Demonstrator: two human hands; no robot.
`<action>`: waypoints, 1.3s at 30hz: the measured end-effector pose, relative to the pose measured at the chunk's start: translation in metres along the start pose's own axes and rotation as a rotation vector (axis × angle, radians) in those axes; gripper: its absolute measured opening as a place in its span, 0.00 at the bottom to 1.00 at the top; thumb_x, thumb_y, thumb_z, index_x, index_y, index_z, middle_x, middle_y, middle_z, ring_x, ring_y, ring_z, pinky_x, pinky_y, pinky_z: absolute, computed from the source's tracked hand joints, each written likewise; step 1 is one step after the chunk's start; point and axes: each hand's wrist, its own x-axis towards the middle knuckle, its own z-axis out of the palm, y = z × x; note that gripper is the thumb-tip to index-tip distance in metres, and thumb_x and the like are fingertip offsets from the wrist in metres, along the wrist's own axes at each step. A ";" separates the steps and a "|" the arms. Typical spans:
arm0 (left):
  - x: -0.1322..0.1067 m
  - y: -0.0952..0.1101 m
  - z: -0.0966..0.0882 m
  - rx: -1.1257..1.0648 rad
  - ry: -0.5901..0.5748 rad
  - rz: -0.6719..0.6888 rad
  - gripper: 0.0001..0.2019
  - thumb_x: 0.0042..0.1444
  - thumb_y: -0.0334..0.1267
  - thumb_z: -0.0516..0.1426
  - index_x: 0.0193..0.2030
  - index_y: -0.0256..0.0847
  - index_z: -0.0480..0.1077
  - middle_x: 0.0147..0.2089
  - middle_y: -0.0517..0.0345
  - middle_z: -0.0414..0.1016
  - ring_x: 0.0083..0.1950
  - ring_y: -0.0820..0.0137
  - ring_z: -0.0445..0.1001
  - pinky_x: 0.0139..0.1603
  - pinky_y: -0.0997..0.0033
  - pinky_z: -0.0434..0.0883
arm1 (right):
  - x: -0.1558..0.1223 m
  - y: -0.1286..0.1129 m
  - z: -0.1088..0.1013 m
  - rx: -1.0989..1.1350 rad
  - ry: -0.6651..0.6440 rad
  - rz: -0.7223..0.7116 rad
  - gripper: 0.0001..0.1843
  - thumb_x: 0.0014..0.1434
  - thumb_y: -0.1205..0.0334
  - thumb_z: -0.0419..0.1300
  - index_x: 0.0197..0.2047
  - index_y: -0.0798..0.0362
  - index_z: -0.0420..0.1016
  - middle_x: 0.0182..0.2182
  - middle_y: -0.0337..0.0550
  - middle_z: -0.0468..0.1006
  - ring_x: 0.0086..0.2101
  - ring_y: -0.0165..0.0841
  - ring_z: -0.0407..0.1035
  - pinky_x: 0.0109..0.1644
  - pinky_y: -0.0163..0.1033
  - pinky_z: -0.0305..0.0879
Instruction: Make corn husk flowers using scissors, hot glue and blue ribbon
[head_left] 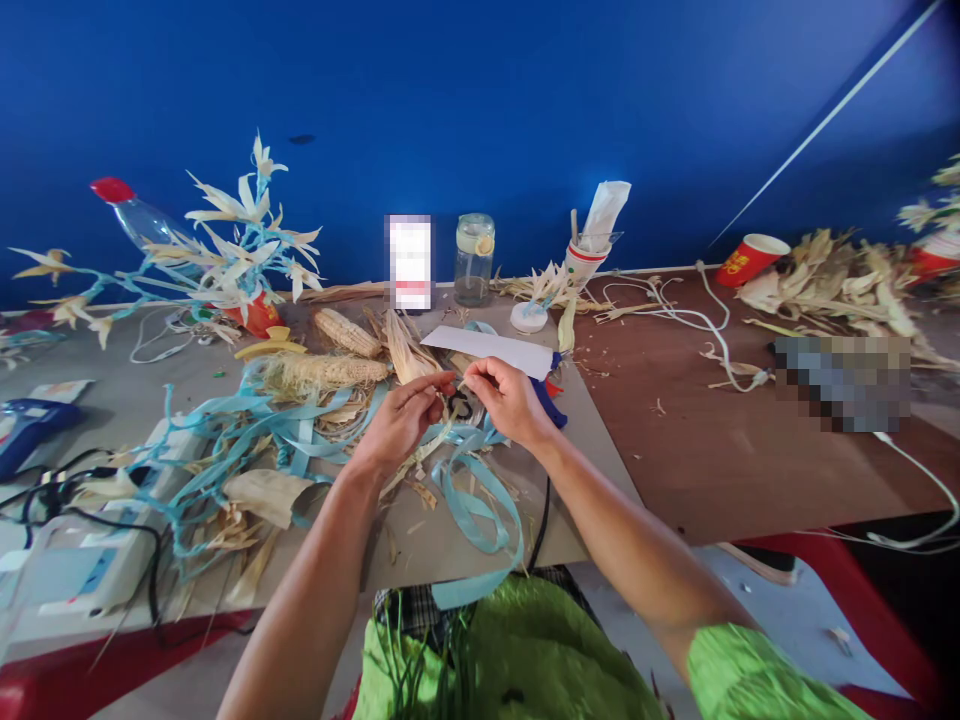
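My left hand [405, 418] and my right hand [508, 396] meet fingertip to fingertip above the middle of the table. Both are closed in a pinch. Whatever lies between the fingers is small and pale, too small to name. Light blue ribbon [491, 540] hangs in loops below the hands, its end over the table's front edge. Just behind them lie a dry corn husk [407, 350] and a white sheet of paper [491, 350]. A dark blue object [551, 405], partly hidden by my right hand, rests beside it.
Corn cobs [349, 333], tangled blue ribbon strands [217, 440] and a blue glue gun [34, 430] lie to the left. A branch of husk flowers [240, 215] rises behind. At the back stand a glass jar [474, 265] and a paper cup [585, 262]. A red cup [750, 262] lies tipped at right.
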 end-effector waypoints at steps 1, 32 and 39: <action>-0.001 0.002 -0.001 -0.053 -0.008 -0.009 0.17 0.49 0.36 0.58 0.46 0.33 0.73 0.38 0.54 0.71 0.28 0.80 0.61 0.30 0.76 0.60 | 0.000 0.000 -0.001 0.010 0.003 0.007 0.09 0.58 0.59 0.53 0.32 0.55 0.69 0.26 0.39 0.71 0.28 0.28 0.63 0.34 0.33 0.60; 0.000 -0.002 -0.003 -0.179 -0.159 -0.161 0.13 0.45 0.34 0.65 0.38 0.33 0.72 0.30 0.56 0.76 0.24 0.76 0.72 0.28 0.74 0.71 | -0.004 -0.014 -0.008 0.023 -0.148 -0.009 0.10 0.59 0.59 0.52 0.32 0.56 0.70 0.27 0.39 0.72 0.28 0.28 0.63 0.35 0.33 0.60; 0.000 -0.002 -0.005 -0.160 -0.138 -0.161 0.12 0.45 0.35 0.66 0.35 0.33 0.70 0.31 0.56 0.75 0.23 0.76 0.72 0.27 0.75 0.69 | -0.003 -0.012 -0.008 0.034 -0.137 -0.015 0.10 0.58 0.59 0.53 0.31 0.56 0.69 0.26 0.38 0.71 0.29 0.28 0.63 0.34 0.33 0.60</action>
